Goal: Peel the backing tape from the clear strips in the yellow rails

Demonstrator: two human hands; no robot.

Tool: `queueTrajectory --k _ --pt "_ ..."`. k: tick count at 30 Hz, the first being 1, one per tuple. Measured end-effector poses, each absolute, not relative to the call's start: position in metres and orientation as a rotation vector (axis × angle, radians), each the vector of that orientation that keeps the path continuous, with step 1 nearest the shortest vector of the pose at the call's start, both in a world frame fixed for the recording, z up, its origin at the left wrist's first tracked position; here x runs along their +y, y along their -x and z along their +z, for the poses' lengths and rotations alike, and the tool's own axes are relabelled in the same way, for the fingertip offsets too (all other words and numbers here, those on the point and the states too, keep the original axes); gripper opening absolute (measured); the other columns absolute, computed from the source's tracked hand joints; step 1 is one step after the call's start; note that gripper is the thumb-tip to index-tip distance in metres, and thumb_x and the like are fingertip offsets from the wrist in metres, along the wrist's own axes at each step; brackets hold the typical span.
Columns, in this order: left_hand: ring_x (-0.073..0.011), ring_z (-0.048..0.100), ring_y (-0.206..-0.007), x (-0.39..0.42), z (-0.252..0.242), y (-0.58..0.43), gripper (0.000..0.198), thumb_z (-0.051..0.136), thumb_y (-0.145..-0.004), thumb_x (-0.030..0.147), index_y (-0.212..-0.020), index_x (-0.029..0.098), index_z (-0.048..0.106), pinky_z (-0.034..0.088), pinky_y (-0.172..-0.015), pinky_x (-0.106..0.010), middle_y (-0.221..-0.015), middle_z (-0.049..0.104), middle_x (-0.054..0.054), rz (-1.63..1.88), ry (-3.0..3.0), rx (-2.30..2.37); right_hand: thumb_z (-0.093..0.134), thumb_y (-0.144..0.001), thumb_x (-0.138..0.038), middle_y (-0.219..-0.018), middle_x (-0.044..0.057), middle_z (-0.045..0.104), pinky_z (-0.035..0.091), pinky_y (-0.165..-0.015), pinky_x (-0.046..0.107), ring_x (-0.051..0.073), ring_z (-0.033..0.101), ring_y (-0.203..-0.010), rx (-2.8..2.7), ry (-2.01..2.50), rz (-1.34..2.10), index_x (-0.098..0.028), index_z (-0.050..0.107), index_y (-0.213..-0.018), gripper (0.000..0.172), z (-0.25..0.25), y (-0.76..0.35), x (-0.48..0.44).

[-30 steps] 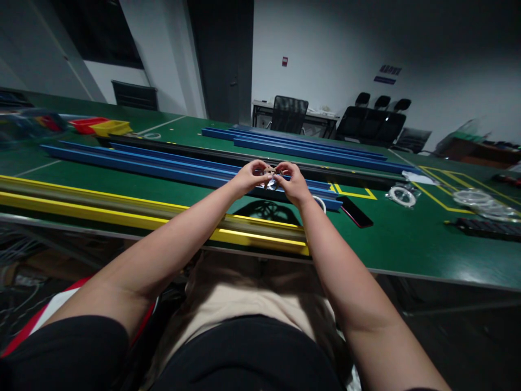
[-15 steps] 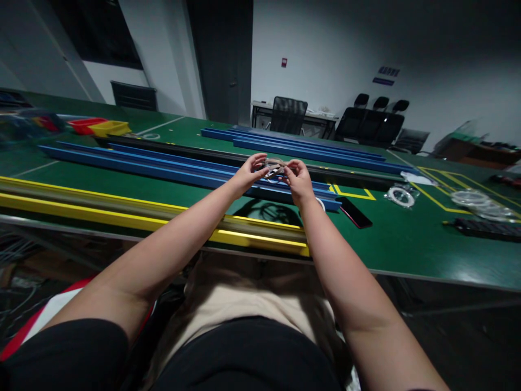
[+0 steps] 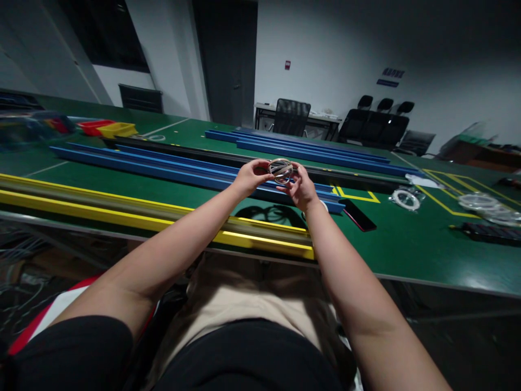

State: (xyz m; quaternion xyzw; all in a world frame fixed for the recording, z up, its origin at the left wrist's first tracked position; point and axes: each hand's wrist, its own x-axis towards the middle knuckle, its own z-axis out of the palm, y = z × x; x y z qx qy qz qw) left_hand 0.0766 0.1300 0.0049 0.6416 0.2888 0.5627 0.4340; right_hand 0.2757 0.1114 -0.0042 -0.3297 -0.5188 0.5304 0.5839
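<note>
Both hands are raised above a green table [image 3: 407, 244]. My left hand [image 3: 250, 178] and my right hand [image 3: 300, 187] pinch a small round roll [image 3: 280, 169] between them; it looks like tape or a coiled band, pale with dark stripes. The fingers of both hands close around its edges. Long blue rails [image 3: 163, 165] lie on the table just behind the hands. A yellow rail [image 3: 122, 214] runs along the table's near edge below my forearms.
A dark phone [image 3: 358, 214] lies to the right of my hands. White coiled rings [image 3: 404, 198] and clear bags [image 3: 484, 206] sit further right, beside a black tray [image 3: 492, 233]. Red and yellow bins [image 3: 108, 128] stand far left. Black chairs [image 3: 374, 125] line the back wall.
Both hands have lifted the roll slightly higher and turned it, so its round face now shows. The camera has shifted a little.
</note>
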Motion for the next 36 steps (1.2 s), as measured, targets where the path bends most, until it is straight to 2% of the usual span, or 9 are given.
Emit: queueTrajectory --k 3,7,13,18,22,32,36 --pt "-0.0207 0.068 -0.091 0.132 0.004 -0.075 0.052 0.089 -0.059 0.034 -0.103 0.014 0.069 0.055 -0.088 -0.038 -0.103 0.073 -0.009 1.487 -1.727 0.826 0.061 -0.080 -0.070 -0.132 0.001 0.060 0.062 -0.075 0.047 0.023 0.071 -0.093 -1.278 0.767 1.296 -0.042 0.042 -0.128 0.059 -0.003 -0.269 0.107" --pt "-0.0213 0.068 -0.092 0.132 0.004 -0.074 0.048 0.088 -0.061 0.035 -0.100 0.015 0.070 0.055 -0.085 -0.037 -0.101 0.073 -0.008 1.516 -1.799 0.912 0.081 -0.070 -0.055 -0.135 0.001 0.059 0.062 -0.071 0.039 0.019 0.072 -0.087 -1.304 0.790 1.319 -0.041 0.038 -0.129 0.074 -0.007 -0.262 0.105" --pt "-0.0208 0.069 -0.088 0.126 0.006 -0.076 0.056 0.091 -0.055 0.037 -0.101 0.015 0.067 0.056 -0.079 -0.034 -0.101 0.072 -0.008 1.457 -1.688 0.824 0.082 -0.072 -0.049 -0.130 0.000 0.062 0.062 -0.074 0.039 0.019 0.073 -0.088 -1.292 0.769 1.324 -0.039 0.039 -0.125 0.070 -0.009 -0.264 0.105" --pt "-0.0186 0.066 -0.083 0.121 0.011 -0.074 0.047 0.081 -0.069 0.050 -0.098 0.015 0.068 0.055 -0.069 -0.030 -0.095 0.071 -0.007 1.380 -1.625 0.811 0.080 -0.072 -0.051 -0.125 -0.002 0.064 0.061 -0.082 0.044 0.019 0.072 -0.094 -1.289 0.761 1.324 -0.038 0.042 -0.122 0.065 -0.009 -0.267 0.107" --pt "-0.0183 0.065 -0.081 0.123 0.010 -0.071 0.044 0.085 -0.065 0.044 -0.095 0.016 0.068 0.054 -0.063 -0.027 -0.093 0.070 -0.006 1.357 -1.641 0.870 0.081 -0.072 -0.051 -0.122 -0.001 0.064 0.061 -0.084 0.044 0.019 0.070 -0.099 -1.310 0.783 1.282 -0.035 0.044 -0.121 0.064 -0.012 -0.268 0.108" --pt "-0.0177 0.064 -0.077 0.129 0.006 -0.068 0.035 0.081 -0.068 0.043 -0.087 0.016 0.068 0.053 -0.066 -0.030 -0.085 0.069 -0.004 1.343 -1.817 0.923 0.084 -0.068 -0.053 -0.122 0.002 0.063 0.061 -0.081 0.042 0.020 0.071 -0.096 -1.330 0.827 1.251 -0.033 0.044 -0.121 0.069 -0.013 -0.268 0.108" --pt "-0.0176 0.064 -0.077 0.127 0.007 -0.070 0.039 0.083 -0.067 0.044 -0.090 0.016 0.068 0.053 -0.069 -0.030 -0.087 0.070 -0.005 1.346 -1.768 0.887 0.084 -0.067 -0.054 -0.123 0.000 0.063 0.060 -0.085 0.044 0.019 0.070 -0.097 -1.304 0.814 1.254 -0.035 0.042 -0.121 0.071 -0.016 -0.270 0.112"
